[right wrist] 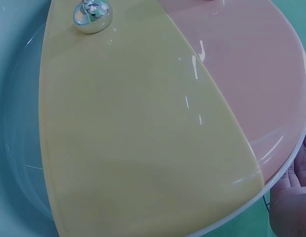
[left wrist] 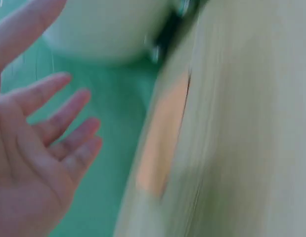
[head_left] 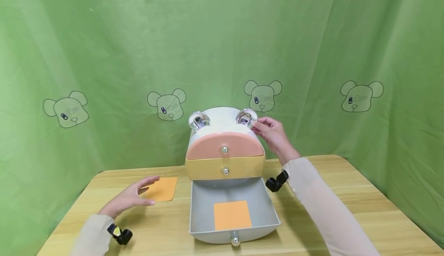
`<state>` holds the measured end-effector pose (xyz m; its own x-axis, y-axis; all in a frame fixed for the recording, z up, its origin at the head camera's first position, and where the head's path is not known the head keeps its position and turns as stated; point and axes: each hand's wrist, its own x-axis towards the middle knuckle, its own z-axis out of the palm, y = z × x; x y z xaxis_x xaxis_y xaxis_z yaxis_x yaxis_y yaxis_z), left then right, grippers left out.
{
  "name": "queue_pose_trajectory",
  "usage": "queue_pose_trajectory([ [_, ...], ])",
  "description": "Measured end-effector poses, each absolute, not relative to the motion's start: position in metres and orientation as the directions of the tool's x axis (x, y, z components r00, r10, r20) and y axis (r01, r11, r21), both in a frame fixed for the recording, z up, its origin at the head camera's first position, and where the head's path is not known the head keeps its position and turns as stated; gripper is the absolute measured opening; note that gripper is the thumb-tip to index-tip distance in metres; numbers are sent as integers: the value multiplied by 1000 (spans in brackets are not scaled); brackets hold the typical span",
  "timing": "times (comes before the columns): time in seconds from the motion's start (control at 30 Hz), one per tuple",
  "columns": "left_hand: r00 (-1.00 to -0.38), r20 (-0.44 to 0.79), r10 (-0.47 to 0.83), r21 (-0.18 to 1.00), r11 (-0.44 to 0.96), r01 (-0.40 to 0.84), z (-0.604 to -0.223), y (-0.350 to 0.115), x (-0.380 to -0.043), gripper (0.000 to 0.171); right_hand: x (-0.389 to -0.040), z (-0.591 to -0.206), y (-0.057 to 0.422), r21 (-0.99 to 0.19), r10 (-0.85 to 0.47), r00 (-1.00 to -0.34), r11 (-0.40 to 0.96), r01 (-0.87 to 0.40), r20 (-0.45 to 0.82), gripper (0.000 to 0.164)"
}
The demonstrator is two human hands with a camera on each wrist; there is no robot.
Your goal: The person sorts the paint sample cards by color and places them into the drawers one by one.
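Observation:
A small drawer cabinet [head_left: 222,119] with two shiny silver ears stands on the table. Its pink drawer [head_left: 208,147] and yellow drawer [head_left: 204,168] are closed, while the grey bottom drawer [head_left: 201,213] is pulled out. An orange paper square [head_left: 232,215] lies inside it. At the cabinet's upper right, my right hand [head_left: 274,134] grips by the right ear [head_left: 246,118]; some fingertips are hidden behind it. My left hand [head_left: 130,198], thumb and fingers spread, hovers beside a second orange square [head_left: 164,189] on the table. That hand [left wrist: 36,143] appears empty in the left wrist view.
The wooden table [head_left: 347,206] reaches back to a green curtain [head_left: 222,55] printed with bear heads. A silver knob [head_left: 235,241] sticks out from the open drawer's front. Black wrist cameras [head_left: 277,181] are strapped to both wrists.

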<state>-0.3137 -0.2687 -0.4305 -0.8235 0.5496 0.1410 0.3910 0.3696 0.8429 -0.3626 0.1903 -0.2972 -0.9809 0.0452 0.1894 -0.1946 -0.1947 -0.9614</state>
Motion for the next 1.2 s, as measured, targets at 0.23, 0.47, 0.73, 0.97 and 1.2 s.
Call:
queue_pose_trajectory([
  [0.23,-818,38,574,844,420,334,-445,-307,-344,82,-363,-297,189,-960,45,-981,-199,-196,191,10],
  [0.47,-837,-16,547,764,547,342,-456,-311,-362,95,-365,-298,189,-961,41,-979,-189,-203,199,10],
  [0.73,-850,-64,523,716,618,326,-455,-308,-368,100,-364,-298,189,-962,43,-980,-184,-201,197,9],
  [0.97,-834,-78,546,691,632,350,-454,-308,-370,102,-364,-298,190,-959,31,-976,-185,-216,214,11],
  [1.2,-824,-84,560,701,621,351,-455,-308,-371,102,-365,-299,191,-948,17,-971,-211,-239,240,16],
])
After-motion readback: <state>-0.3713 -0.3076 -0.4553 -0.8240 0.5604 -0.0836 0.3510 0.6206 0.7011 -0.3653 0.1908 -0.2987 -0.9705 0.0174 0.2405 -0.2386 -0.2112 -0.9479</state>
